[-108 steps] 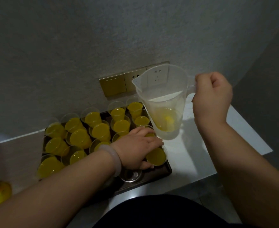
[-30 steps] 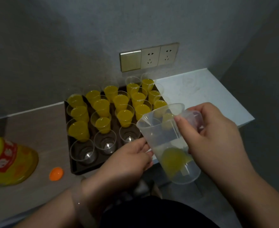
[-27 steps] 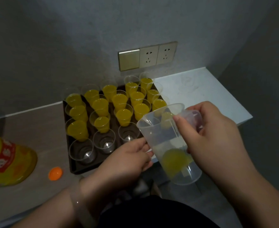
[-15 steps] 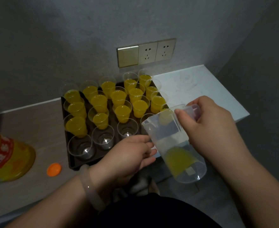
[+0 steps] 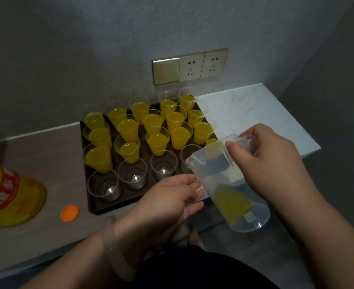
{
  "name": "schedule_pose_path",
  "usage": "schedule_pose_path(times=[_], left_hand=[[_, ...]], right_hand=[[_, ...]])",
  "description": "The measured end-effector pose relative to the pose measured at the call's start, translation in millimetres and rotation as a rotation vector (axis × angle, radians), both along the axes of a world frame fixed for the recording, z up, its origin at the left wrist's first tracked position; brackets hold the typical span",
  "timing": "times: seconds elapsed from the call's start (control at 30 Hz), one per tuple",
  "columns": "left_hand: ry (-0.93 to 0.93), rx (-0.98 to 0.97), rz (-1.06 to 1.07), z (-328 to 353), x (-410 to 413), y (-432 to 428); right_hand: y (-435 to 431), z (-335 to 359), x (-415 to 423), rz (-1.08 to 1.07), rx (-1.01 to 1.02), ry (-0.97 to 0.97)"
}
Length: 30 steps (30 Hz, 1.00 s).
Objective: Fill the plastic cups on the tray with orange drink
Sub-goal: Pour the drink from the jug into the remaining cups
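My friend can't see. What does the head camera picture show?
A right hand tilts a clear measuring jug, holding a little orange drink, toward a dark tray of plastic cups. Most are full; the nearest cups are empty. The left hand is beside the jug.

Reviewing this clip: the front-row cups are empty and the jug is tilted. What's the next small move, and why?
Probably tip the jug further so its spout pours into an empty front-row cup. The right hand grips it tilted, with a little orange drink pooled low inside and the spout beside that row on the tray; the left hand rests open alongside.
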<state>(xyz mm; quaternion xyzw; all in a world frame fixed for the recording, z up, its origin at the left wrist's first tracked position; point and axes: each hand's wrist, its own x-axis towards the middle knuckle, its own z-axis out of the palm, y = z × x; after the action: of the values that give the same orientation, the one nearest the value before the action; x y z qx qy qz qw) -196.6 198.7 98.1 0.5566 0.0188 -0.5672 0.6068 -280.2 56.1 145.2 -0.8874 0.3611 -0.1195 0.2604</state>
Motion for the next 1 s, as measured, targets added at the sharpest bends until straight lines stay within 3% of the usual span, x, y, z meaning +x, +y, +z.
schedule_pose_path(times=[1.0], left_hand=[[0.078, 0.017, 0.006, 1, 10, -6]], right_hand=[[-15, 6, 42, 0.090, -0.163, 0.149]])
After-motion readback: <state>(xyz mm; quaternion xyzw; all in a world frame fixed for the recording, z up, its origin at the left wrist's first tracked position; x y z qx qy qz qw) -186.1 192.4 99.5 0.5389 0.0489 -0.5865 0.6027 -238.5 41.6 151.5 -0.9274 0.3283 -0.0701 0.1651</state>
